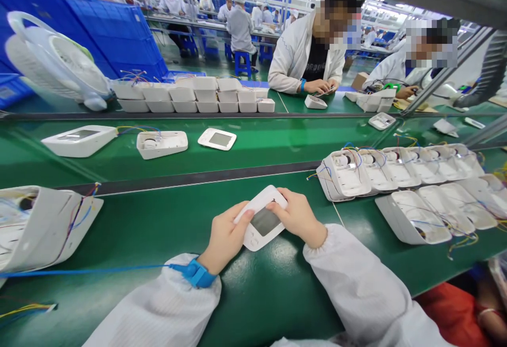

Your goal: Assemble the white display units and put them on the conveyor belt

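Between my two hands is a white plastic device cover (253,237) with a grey rectangular display window, tilted above the green bench. My left hand (227,233) grips its left edge, thumb on the front face. On the upper right side my right hand (299,215) holds it, with the thumb lying over the window's upper corner. The fingers behind the cover are hidden. A blue wrist strap (198,273) with a cord circles my left wrist. A similar white cover (217,139) lies face up on the belt beyond, beside an open white housing (162,144).
Rows of white housings (400,170) with loose wires stand at right; more housings (39,225) sit at left. Across the belt are stacked white shells (198,96), a fan (59,56) and blue crates (114,35). A co-worker (309,46) works opposite.
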The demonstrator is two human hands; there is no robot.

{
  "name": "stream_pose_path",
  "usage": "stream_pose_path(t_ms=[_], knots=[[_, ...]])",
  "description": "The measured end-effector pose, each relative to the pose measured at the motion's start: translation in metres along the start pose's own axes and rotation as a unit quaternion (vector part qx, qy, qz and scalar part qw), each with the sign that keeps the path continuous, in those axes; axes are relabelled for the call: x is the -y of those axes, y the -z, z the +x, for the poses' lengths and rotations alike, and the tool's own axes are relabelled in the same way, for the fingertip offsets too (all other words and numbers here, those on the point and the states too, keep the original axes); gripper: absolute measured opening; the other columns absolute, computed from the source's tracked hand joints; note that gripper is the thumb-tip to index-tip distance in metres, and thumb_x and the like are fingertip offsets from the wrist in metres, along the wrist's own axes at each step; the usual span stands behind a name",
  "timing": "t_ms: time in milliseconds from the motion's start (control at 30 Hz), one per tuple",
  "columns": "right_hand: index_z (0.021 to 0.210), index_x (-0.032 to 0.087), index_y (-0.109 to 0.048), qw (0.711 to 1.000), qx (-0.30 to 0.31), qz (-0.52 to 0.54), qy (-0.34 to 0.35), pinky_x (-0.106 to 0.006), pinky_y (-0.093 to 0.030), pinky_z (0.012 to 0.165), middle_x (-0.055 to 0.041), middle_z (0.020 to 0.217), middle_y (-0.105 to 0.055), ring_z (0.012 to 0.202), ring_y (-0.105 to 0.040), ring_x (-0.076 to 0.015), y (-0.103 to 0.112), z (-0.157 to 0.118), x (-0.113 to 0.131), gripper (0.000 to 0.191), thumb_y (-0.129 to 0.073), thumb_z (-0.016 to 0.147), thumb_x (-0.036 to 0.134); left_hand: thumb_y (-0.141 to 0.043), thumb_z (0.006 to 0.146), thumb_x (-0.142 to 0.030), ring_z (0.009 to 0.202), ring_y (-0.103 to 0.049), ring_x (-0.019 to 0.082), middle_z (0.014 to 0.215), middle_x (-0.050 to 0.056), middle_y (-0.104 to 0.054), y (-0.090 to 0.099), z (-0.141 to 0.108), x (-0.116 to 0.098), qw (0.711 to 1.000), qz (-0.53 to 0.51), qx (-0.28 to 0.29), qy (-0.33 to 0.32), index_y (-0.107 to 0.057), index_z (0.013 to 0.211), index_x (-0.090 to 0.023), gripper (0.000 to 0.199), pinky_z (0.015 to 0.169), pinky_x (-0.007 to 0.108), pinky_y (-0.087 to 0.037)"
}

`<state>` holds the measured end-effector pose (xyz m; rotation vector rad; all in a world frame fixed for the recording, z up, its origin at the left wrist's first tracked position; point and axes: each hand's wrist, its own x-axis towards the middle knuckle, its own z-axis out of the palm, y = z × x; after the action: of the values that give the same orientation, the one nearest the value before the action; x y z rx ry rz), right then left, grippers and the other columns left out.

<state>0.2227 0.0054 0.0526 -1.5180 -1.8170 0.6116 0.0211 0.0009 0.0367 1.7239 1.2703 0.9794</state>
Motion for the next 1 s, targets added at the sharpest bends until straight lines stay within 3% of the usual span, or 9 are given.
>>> stream_pose_path(t_ms=[133, 267, 333, 400, 500, 567, 667, 833, 1000], knots=[[0.124, 0.021, -0.06, 0.977, -0.031, 0.208, -0.025, -0.038, -0.05, 0.089, -0.0096, 0.116, -0.07, 0.103, -0.066, -0.0249, -0.011, 0.001, -0.006, 0.051, -0.061, 0.084, 0.054, -0.048, 0.093, -0.049, 0.083, -0.065, 0.019, 0.098, 0.004, -0.073, -0.001, 0.003, 0.005, 0.998, -0.04, -0.043, -0.004, -0.069, 0.109, -0.018, 0.04, 0.072, 0.028, -0.049], [0.119, 0.019, -0.062, 0.94, 0.061, 0.331, -0.059, -0.04, -0.054, 0.087, -0.0104, 0.115, -0.07, 0.101, -0.068, -0.0261, -0.026, -0.003, -0.008, 0.056, -0.074, 0.074, 0.05, -0.041, 0.096, -0.05, 0.082, -0.064, 0.019, 0.099, 0.006, -0.071, -0.002, 0.01, 0.009, 0.991, -0.096, -0.093, 0.028, -0.063, 0.115, -0.018, 0.044, 0.072, 0.031, -0.05], [0.112, 0.017, -0.064, 0.953, 0.059, 0.291, -0.057, -0.04, -0.056, 0.081, -0.01, 0.105, -0.073, 0.09, -0.07, -0.0257, -0.027, -0.005, -0.007, 0.049, -0.075, 0.074, 0.046, -0.041, 0.097, -0.049, 0.094, -0.065, 0.021, 0.108, 0.008, -0.069, -0.002, 0.013, 0.012, 0.991, -0.107, -0.081, 0.018, -0.063, 0.115, -0.019, 0.041, 0.083, 0.034, -0.051], [0.112, 0.018, -0.065, 0.978, -0.014, 0.205, -0.023, -0.039, -0.056, 0.078, -0.0095, 0.101, -0.073, 0.087, -0.069, -0.0254, -0.021, -0.007, -0.008, 0.045, -0.074, 0.076, 0.045, -0.049, 0.095, -0.048, 0.112, -0.061, 0.023, 0.127, 0.01, -0.061, 0.0, 0.015, 0.015, 0.989, -0.115, -0.091, -0.028, -0.058, 0.124, -0.021, 0.041, 0.097, 0.038, -0.048], [0.114, 0.02, -0.066, 0.989, -0.106, 0.066, 0.072, -0.037, -0.055, 0.078, -0.0087, 0.103, -0.073, 0.089, -0.068, -0.0251, -0.009, -0.008, -0.01, 0.043, -0.073, 0.079, 0.044, -0.068, 0.082, -0.05, 0.133, -0.047, 0.028, 0.148, 0.013, -0.043, 0.003, 0.015, 0.019, 0.983, -0.095, -0.106, -0.12, -0.038, 0.143, -0.025, 0.072, 0.114, 0.045, -0.036], [0.113, 0.021, -0.067, 0.986, -0.089, 0.02, 0.143, -0.036, -0.054, 0.078, -0.0079, 0.102, -0.073, 0.089, -0.068, -0.024, -0.002, -0.009, -0.01, 0.039, -0.072, 0.082, 0.044, -0.078, 0.073, -0.051, 0.136, -0.043, 0.031, 0.148, 0.013, -0.043, 0.004, 0.013, 0.019, 0.983, -0.068, -0.073, -0.156, -0.036, 0.145, -0.026, 0.087, 0.115, 0.048, -0.032], [0.119, 0.021, -0.064, 0.978, -0.026, -0.002, 0.208, -0.033, -0.055, 0.079, -0.0078, 0.106, -0.072, 0.091, -0.068, -0.0223, 0.0, -0.008, -0.008, 0.039, -0.069, 0.086, 0.04, -0.08, 0.071, -0.047, 0.12, -0.056, 0.029, 0.129, 0.011, -0.058, 0.005, 0.011, 0.014, 0.988, -0.046, -0.032, -0.145, -0.049, 0.131, -0.024, 0.072, 0.104, 0.045, -0.044], [0.116, 0.021, -0.066, 0.979, -0.048, 0.013, 0.196, -0.032, -0.055, 0.078, -0.0072, 0.103, -0.073, 0.09, -0.069, -0.0213, -0.007, -0.006, 0.0, 0.029, -0.064, 0.09, 0.035, -0.076, 0.075, -0.038, 0.094, -0.061, 0.021, 0.105, 0.006, -0.062, 0.003, 0.009, 0.005, 0.99, -0.02, -0.07, -0.12, -0.057, 0.111, -0.02, 0.045, 0.083, 0.035, -0.051], [0.107, 0.022, -0.072, 0.992, -0.04, 0.058, 0.105, -0.035, -0.054, 0.08, -0.0071, 0.101, -0.074, 0.09, -0.069, -0.0239, -0.014, 0.007, -0.001, 0.03, -0.068, 0.084, 0.04, -0.072, 0.078, -0.041, 0.101, -0.064, 0.023, 0.112, 0.008, -0.066, 0.004, 0.027, 0.007, 0.994, 0.001, -0.066, -0.082, -0.059, 0.115, -0.019, 0.045, 0.089, 0.034, -0.052]])
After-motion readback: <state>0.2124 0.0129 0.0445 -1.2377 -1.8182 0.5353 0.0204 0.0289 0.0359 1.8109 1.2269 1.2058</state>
